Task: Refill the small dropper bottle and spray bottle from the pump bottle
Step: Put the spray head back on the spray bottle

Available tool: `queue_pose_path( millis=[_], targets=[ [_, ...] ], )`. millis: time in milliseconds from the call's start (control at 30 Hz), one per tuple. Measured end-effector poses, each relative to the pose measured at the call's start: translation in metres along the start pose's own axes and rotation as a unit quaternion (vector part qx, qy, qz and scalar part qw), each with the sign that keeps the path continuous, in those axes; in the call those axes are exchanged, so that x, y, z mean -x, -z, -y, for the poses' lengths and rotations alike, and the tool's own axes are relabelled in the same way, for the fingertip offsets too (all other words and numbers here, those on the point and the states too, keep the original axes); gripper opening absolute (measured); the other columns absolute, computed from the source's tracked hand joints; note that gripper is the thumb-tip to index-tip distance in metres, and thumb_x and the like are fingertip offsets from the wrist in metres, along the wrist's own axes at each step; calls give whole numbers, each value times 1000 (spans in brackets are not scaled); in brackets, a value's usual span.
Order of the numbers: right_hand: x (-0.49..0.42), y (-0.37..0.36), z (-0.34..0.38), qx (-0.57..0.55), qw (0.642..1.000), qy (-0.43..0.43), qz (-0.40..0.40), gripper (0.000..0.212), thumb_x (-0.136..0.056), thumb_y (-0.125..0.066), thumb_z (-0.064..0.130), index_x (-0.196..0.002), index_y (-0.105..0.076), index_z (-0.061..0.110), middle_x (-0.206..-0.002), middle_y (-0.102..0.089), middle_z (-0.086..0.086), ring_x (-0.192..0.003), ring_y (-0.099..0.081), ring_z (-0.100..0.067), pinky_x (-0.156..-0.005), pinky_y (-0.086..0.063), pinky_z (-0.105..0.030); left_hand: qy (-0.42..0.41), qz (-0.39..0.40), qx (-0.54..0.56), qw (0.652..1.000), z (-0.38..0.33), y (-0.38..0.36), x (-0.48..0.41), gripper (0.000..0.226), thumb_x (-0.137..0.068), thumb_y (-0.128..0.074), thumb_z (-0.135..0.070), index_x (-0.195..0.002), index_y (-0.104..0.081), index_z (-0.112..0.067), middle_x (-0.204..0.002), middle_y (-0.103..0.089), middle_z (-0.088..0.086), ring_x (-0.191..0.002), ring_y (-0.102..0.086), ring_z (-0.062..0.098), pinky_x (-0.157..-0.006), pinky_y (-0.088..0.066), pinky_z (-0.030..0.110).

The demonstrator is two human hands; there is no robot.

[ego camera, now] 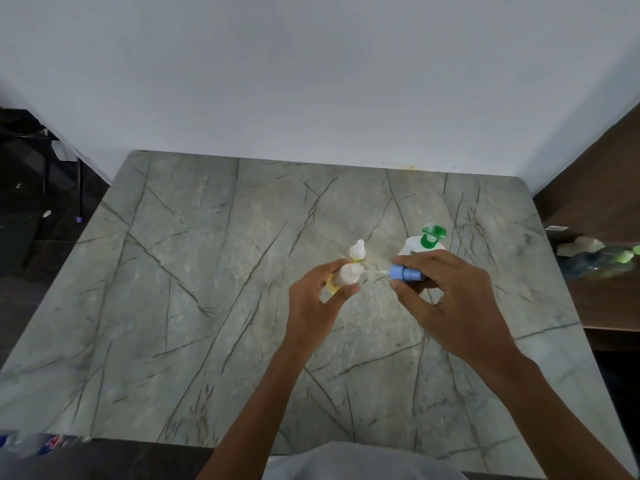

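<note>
A gray stone table (207, 306) stands against a white wall (311, 81). On the right is a brown shelf (609, 299) with blurry bottles (595, 265) on it. The floor (27, 271) is dark.

1. Pump bottle (414, 247): white with a green pump head, standing upright at the back right, just behind the right hand (450, 299).
2. Dropper bottle (358, 250): tiny, with a whitish rounded tip and a yellow band. It's upright, right behind the spray bottle.
3. Spray bottle (347, 278): small, pale and yellowish lower down, gripped in the left hand (320, 299). Kinda blurry.
4. Spray head (407, 273): blue, pinched in the right hand, with a thin white tube poking left toward the spray bottle.
</note>
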State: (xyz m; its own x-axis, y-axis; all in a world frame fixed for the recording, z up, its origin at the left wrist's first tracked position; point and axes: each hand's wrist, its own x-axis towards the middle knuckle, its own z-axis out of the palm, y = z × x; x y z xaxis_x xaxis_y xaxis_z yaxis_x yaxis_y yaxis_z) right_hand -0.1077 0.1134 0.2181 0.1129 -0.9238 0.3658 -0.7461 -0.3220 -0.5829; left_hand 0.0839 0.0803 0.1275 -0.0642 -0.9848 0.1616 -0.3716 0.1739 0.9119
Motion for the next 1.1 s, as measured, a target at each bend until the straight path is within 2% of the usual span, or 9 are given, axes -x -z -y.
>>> queue_pose_path(
  millis=[133,300,433,533,700,800,900,1000,1100],
  targets=[
    [6,-11,2,-5,999,-14,50,38,-76,-76,21,-111,-65,12,-94,-67,5,-80,-60,-4,-74,-52,-17,-11,8,-18,1000,1,1,13,41,-80,-74,-35,-117,-66,-21,-113,-69,-11,-102,-63,-2,-86,-49,11],
    [-2,-25,10,-4,997,-2,81,27,-76,-76,19,-101,-65,15,-89,-66,5,-76,-59,-5,-72,-49,-15,-19,17,-17,1000,2,1,21,45,-79,-69,-45,-117,-66,-20,-110,-70,-11,-99,-65,1,-84,-52,15],
    [-14,-33,10,17,993,15,114,26,-74,-75,15,-99,-67,11,-87,-68,0,-73,-61,-9,-72,-41,-7,-19,10,-9,1000,-8,3,21,41,-80,-64,-47,-116,-63,-27,-106,-63,-27,-98,-62,-8,-82,-46,6],
    [-22,-33,12,17,991,18,134,25,-75,-75,17,-98,-68,11,-87,-69,0,-72,-58,-7,-72,-36,-5,-15,2,-2,1000,-11,4,20,40,-81,-66,-42,-117,-64,-25,-105,-63,-26,-97,-62,-9,-81,-45,5],
    [-36,-32,14,47,987,20,152,24,-76,-74,37,-86,-70,16,-71,-65,6,-62,-55,-5,-63,-38,-13,4,-6,13,1000,-10,7,20,36,-83,-74,-30,-118,-66,-23,-105,-67,-22,-97,-64,-4,-82,-48,10],
    [-42,-33,14,85,983,21,160,41,-76,-62,59,-77,-66,18,-60,-56,10,-55,-50,-4,-57,-35,-18,0,-5,23,1000,-12,8,18,35,-84,-73,-29,-118,-67,-23,-106,-70,-18,-99,-65,0,-84,-51,15],
    [-46,-30,15,37,984,12,175,62,-64,-62,71,-101,-66,22,-81,-61,13,-69,-55,-1,-65,-44,-21,-8,-16,25,1000,-13,9,18,36,-85,-73,-28,-119,-67,-19,-106,-71,-13,-97,-66,0,-82,-51,14],
    [-53,-21,15,-15,976,36,214,69,-62,-79,55,-122,-59,28,-115,-61,12,-97,-56,-2,-83,-47,-23,-1,-25,18,1000,-11,11,17,37,-84,-74,-27,-119,-67,-16,-106,-72,-9,-94,-66,1,-79,-50,11],
    [-61,-20,15,-19,971,77,226,40,-74,-79,29,-111,-68,19,-104,-68,6,-91,-63,-6,-82,-48,-20,6,-19,13,1000,-8,13,16,40,-82,-74,-32,-117,-67,-14,-104,-71,-8,-92,-66,-1,-78,-49,10]
  ],
)
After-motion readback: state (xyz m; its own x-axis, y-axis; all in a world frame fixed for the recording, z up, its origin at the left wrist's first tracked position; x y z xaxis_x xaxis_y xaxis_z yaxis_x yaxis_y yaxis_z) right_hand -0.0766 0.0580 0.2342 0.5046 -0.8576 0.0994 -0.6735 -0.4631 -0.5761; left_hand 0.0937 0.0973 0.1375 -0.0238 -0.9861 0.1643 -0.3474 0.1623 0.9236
